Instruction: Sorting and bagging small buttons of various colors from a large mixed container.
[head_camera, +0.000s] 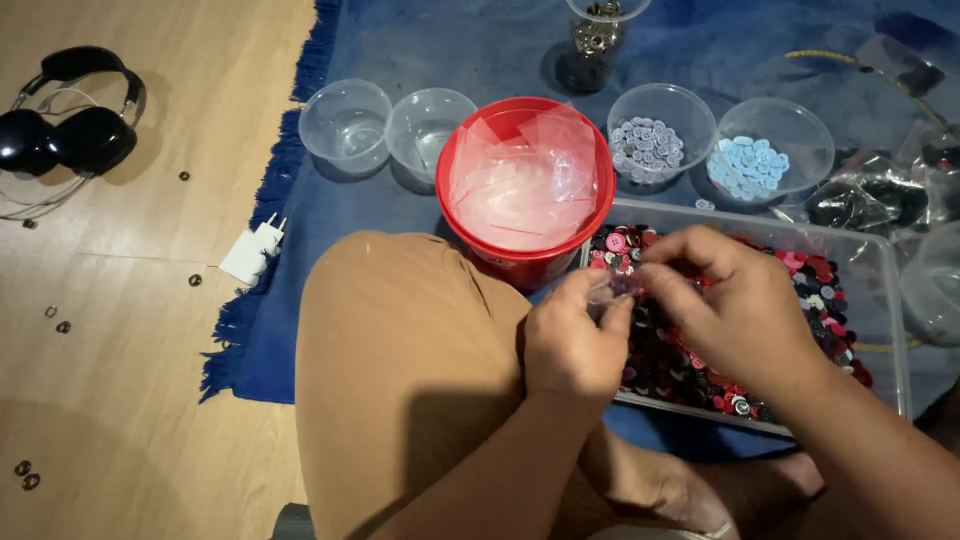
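Nearest the camera, a bent knee in tan trousers (400, 360) fills the lower middle, and just right of it the left hand (572, 345) and right hand (735, 305) meet, fingertips pinched together on a small clear plastic bag (608, 292) (thin and see-through, so what it holds cannot be told). Both hands hover over the near-left corner of a clear rectangular tray (880, 262) heaped with mixed red, black and white buttons (680, 365). Touching the tray's left end stands a red bucket (525, 190) filled with more clear little bags. Left of the bucket sit two empty clear round tubs (345, 122), side by side on the blue fringed rug (260, 320). Right of the bucket and just behind the tray are a tub of grey-lilac buttons (650, 148) and a tub of pale blue buttons (748, 166). Behind the bucket, farthest off, stands a clear cup of metal pieces (595, 40). Well left of the bucket, off the rug on the wooden floor (130, 400), lie black headphones (75, 125), a white plug (262, 242) at the rug's edge, and a few stray small metal rings.
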